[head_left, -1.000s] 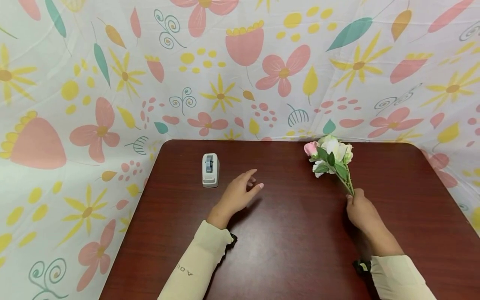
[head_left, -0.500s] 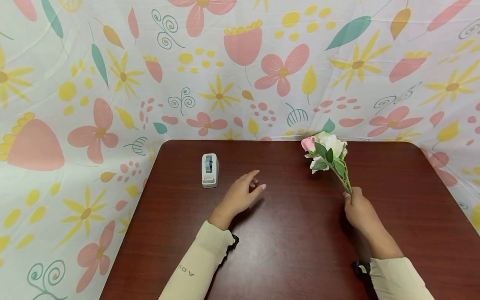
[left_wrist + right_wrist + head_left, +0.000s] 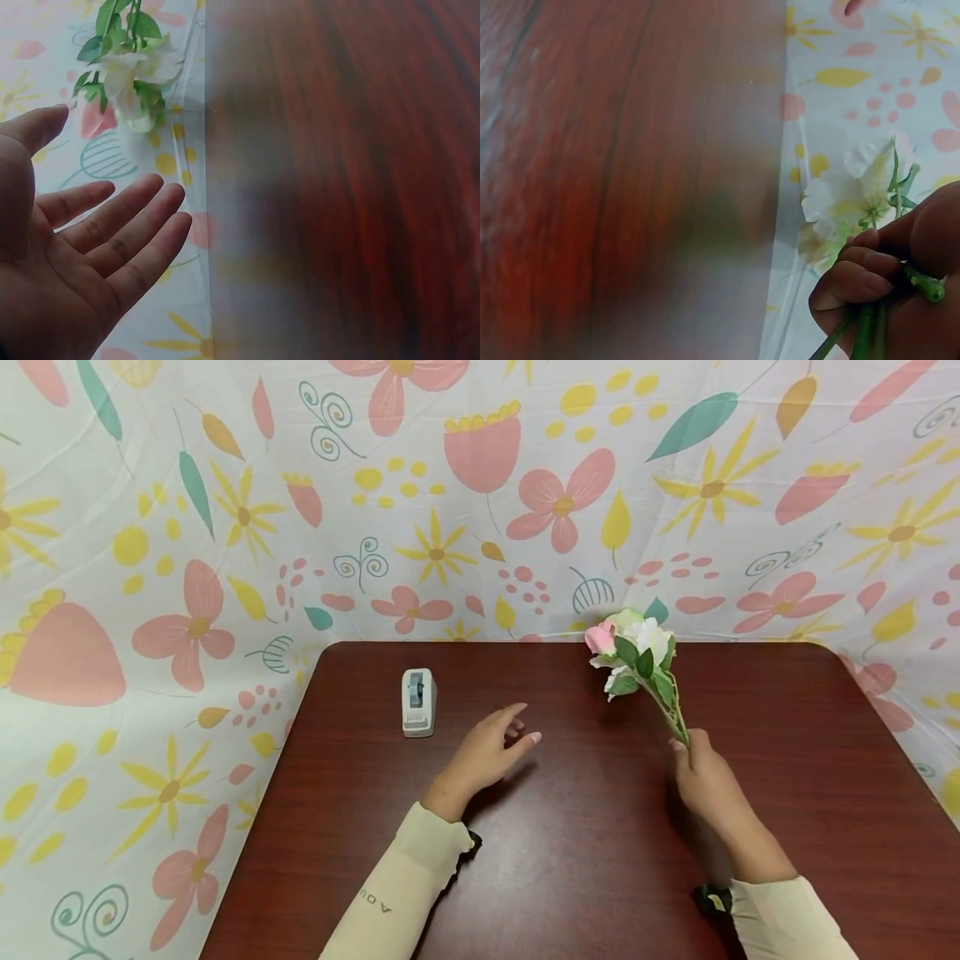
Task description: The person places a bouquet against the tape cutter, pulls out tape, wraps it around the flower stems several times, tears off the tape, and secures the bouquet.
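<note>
One white tape dispenser (image 3: 417,702) is standing toward the far left corner of the dark, glossy table (image 3: 570,868), near a patterned cloth (image 3: 180,510) that is hanging behind. Nothing is touching it; it is looking solid and smooth, probably the weightier object.

Next along, the left hand (image 3: 483,753) is hovering near it, thumb apart from loosely bent fingers, holding nothing; in the left wrist view its palm is showing bare.

Farther right, a bunch of flowers (image 3: 636,650) is leaning up and leftward above the far right part of the table, a shadow lying below. The pink bloom (image 3: 600,638) is sitting leftmost, white petals (image 3: 649,637) are spreading beside it, and green leaves (image 3: 645,663) are hanging beneath. It is probably weighing very little, with soft petals that would be creasing under pressure and springy stems (image 3: 677,722) that are likely bearing a firm squeeze.

Rightmost, the right hand (image 3: 708,783) is gripping those stems below the blooms, fingers curled round them. That is seeming the right place to hold: bundled, narrow and clear of the petals, though a loose grasp might be letting single stems slide or twist.
</note>
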`<state>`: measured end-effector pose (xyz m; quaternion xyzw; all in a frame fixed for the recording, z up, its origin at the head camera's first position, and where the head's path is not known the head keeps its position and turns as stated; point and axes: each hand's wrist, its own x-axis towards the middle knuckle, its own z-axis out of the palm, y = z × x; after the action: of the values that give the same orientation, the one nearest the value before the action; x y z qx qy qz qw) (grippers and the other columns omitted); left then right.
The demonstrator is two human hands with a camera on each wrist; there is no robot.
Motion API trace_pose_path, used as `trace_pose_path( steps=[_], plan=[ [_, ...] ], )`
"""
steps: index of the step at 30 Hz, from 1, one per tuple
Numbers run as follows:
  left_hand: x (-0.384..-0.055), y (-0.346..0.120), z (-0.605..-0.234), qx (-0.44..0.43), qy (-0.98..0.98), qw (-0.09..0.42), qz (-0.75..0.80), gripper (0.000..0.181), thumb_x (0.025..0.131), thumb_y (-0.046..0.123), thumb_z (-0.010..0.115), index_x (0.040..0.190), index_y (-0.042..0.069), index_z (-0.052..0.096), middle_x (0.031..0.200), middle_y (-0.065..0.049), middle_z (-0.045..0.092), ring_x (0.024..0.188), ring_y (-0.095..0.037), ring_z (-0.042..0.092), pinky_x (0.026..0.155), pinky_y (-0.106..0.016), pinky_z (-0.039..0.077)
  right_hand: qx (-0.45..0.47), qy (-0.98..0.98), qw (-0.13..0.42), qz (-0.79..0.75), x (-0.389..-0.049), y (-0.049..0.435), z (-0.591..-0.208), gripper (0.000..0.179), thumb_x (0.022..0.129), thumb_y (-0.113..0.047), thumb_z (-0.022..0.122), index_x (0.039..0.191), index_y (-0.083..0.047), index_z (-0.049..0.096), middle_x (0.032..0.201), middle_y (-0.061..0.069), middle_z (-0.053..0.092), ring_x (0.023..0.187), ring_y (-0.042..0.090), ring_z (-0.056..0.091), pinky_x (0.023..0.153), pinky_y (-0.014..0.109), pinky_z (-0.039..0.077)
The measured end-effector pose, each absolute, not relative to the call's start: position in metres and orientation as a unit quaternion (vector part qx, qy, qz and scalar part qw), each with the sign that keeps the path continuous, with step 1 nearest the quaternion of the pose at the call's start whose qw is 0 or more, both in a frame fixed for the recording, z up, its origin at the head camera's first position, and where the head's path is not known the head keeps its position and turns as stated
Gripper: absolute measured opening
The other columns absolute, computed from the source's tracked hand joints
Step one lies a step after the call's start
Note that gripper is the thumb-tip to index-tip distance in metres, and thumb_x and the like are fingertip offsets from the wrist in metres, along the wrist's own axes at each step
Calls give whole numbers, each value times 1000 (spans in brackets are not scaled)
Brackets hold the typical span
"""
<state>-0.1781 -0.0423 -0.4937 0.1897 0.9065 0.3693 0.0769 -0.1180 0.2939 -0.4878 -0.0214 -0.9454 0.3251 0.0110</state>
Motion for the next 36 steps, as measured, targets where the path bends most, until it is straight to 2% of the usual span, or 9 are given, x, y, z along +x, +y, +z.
trace_pose_path(
  steps=[5,10,20,32,36],
  plan=[
    [-178,-39,-493,199,904,74,371,73,99,65,48,155,21,40,132,-1,63,118,-16,63,99,-40,53,-13,-942,18,336,-116,285,-485,36,111,-22,30,129,6,43,111,35,62,86,37,56,70,49,44],
    [-177,-36,-492,213,905,68,363,72,99,64,48,153,17,43,131,-2,64,118,-16,64,100,-40,52,5,-941,32,338,-115,276,-483,36,111,-22,32,129,6,45,109,31,64,83,34,55,69,45,44],
    [-180,-30,-487,218,899,69,373,69,99,66,47,150,20,48,132,0,64,118,-13,64,100,-38,52,23,-928,23,372,-117,257,-482,32,111,-24,35,126,2,47,90,12,57,76,21,51,66,32,40],
    [-177,-22,-486,223,869,64,437,59,100,54,55,147,18,52,125,0,67,109,-14,68,97,-29,54,56,-918,31,391,-123,222,-474,26,111,-20,38,122,-1,51,98,15,63,83,22,53,70,31,43],
    [-176,-18,-485,219,861,74,452,61,99,54,57,147,17,52,126,-2,67,108,-14,68,96,-30,54,71,-914,27,398,-124,213,-473,24,111,-21,39,120,-2,51,92,12,60,79,20,52,68,30,42]
  ],
)
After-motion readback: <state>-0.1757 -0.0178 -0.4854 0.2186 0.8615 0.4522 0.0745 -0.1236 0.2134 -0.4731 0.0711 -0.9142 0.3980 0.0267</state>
